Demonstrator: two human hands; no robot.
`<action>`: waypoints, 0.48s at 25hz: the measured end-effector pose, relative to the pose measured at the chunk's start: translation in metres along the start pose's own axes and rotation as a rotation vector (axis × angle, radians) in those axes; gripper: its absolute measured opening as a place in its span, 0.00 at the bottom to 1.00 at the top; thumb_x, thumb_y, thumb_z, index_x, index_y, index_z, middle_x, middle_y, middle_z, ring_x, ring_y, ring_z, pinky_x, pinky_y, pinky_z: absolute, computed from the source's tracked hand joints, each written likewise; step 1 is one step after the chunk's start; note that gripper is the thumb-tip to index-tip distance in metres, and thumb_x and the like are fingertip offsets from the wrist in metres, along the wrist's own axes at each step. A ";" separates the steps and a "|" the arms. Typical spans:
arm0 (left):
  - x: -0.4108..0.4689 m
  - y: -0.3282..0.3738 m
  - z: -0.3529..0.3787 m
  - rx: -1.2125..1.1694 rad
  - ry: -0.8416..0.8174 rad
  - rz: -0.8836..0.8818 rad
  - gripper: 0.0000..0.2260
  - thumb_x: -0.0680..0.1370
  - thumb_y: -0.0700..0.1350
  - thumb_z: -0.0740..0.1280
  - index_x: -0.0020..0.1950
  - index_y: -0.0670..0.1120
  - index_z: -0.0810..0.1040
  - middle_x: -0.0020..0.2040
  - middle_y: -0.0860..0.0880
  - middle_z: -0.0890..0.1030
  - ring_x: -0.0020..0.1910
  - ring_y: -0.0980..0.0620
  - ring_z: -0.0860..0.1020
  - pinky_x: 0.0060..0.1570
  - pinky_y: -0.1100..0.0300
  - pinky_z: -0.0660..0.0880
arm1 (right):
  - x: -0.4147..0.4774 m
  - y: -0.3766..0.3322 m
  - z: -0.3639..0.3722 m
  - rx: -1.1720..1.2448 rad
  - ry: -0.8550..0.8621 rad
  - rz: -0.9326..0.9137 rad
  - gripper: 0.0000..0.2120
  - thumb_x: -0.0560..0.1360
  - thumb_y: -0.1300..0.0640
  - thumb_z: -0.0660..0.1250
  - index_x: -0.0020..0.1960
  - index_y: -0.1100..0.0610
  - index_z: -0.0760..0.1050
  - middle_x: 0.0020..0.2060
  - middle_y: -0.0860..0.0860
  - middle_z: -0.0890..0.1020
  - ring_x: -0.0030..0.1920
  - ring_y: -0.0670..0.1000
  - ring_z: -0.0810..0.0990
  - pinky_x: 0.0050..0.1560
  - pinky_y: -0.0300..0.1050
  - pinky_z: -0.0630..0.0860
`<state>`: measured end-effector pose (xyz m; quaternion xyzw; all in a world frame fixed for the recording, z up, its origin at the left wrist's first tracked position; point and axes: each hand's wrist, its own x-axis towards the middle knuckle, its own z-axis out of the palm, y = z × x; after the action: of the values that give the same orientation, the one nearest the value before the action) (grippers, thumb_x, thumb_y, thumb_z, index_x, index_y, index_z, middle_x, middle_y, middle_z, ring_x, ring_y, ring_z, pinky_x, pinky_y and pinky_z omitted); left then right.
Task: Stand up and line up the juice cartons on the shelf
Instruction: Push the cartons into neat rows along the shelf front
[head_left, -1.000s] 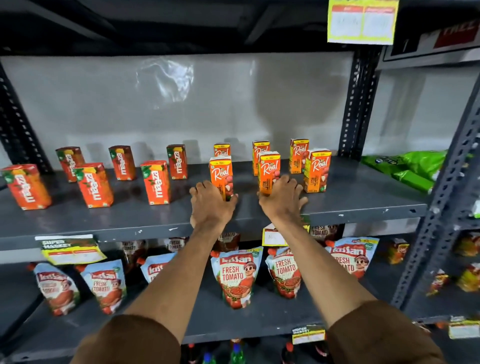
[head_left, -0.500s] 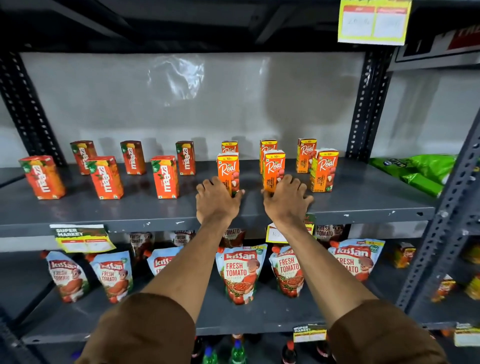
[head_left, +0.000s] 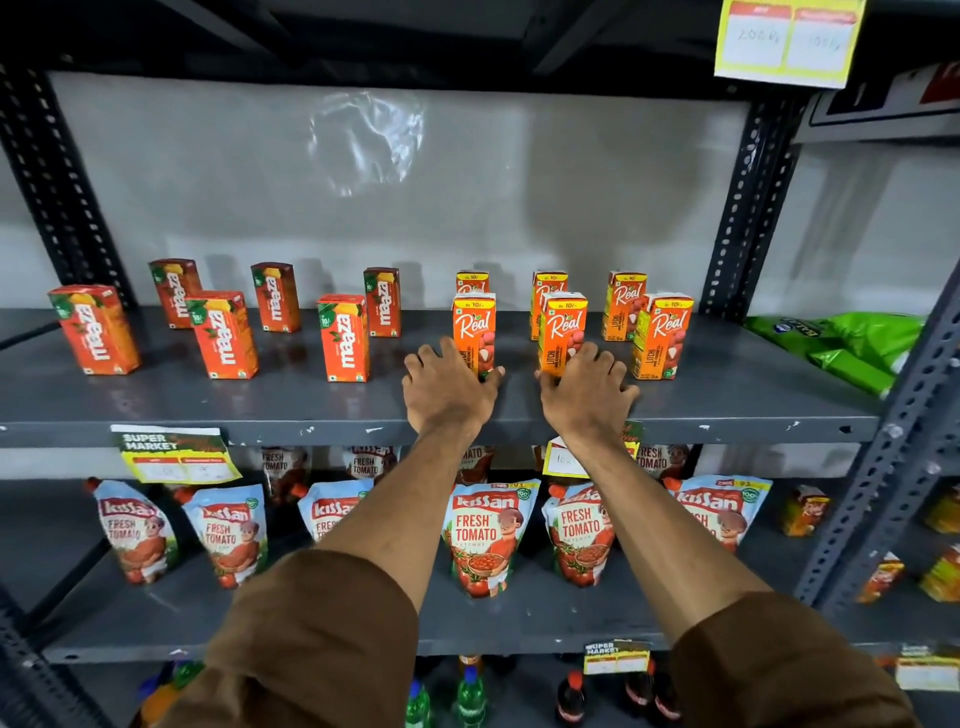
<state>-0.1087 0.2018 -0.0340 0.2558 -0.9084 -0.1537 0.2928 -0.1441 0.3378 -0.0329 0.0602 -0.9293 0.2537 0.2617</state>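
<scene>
12 juice cartons stand upright on the grey metal shelf (head_left: 727, 400), long axes vertical and printed fronts turned toward the near edge. Going from the biggest thing down: the shelf spans the whole width, held by slotted uprights at left and right, with a pale wall behind.

6 red Maaza cartons (head_left: 344, 338) fill the left half, 3 in a near row and 3 in a far row, each with its brand name running up the front. The near-left one is turned slightly to the left. 6 orange Real litchi cartons (head_left: 662, 335) fill the right half, again 3 near and 3 far, the far ones partly hidden behind the near ones.

A green packet (head_left: 852, 345) lies flat at the far right end of the same shelf.

Below, on the next shelf, at least 6 Kissan tomato pouches (head_left: 485, 530) stand in the near row, with more behind them that are too hidden to count. Bottles show at the bottom edge, unclear in number.

The left hand (head_left: 447, 389) lies palm down on the shelf, fingers curved against the base of the near-left Real carton (head_left: 474, 327), touching it without closing round it. The right hand (head_left: 589, 395) does the same at the near-middle Real carton (head_left: 562, 330), fingers spread and pressed to its lower front.

2 yellow price tags hang on the shelf's near edge, 1 at left (head_left: 176, 457) and 1 partly behind the right wrist.
</scene>
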 end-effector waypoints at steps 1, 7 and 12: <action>0.000 0.000 0.000 0.000 0.000 0.000 0.38 0.73 0.69 0.65 0.73 0.43 0.64 0.70 0.40 0.70 0.69 0.40 0.68 0.63 0.47 0.70 | 0.000 0.000 0.000 -0.001 -0.001 0.001 0.29 0.77 0.40 0.67 0.68 0.60 0.68 0.64 0.59 0.76 0.67 0.60 0.73 0.64 0.61 0.68; 0.001 0.000 -0.001 0.003 -0.022 0.003 0.39 0.74 0.69 0.64 0.74 0.44 0.63 0.70 0.40 0.69 0.69 0.40 0.67 0.64 0.47 0.69 | 0.002 -0.001 0.000 -0.011 -0.024 0.014 0.31 0.77 0.39 0.66 0.69 0.60 0.67 0.66 0.59 0.75 0.68 0.61 0.72 0.66 0.61 0.68; -0.001 -0.001 -0.002 -0.002 -0.023 0.004 0.41 0.73 0.69 0.64 0.74 0.42 0.62 0.71 0.39 0.69 0.70 0.40 0.67 0.65 0.47 0.69 | 0.003 0.000 -0.001 0.002 -0.032 0.017 0.32 0.77 0.39 0.67 0.69 0.60 0.67 0.66 0.59 0.75 0.69 0.61 0.71 0.66 0.61 0.67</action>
<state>-0.1066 0.2016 -0.0329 0.2521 -0.9120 -0.1568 0.2829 -0.1460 0.3384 -0.0308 0.0565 -0.9335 0.2561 0.2447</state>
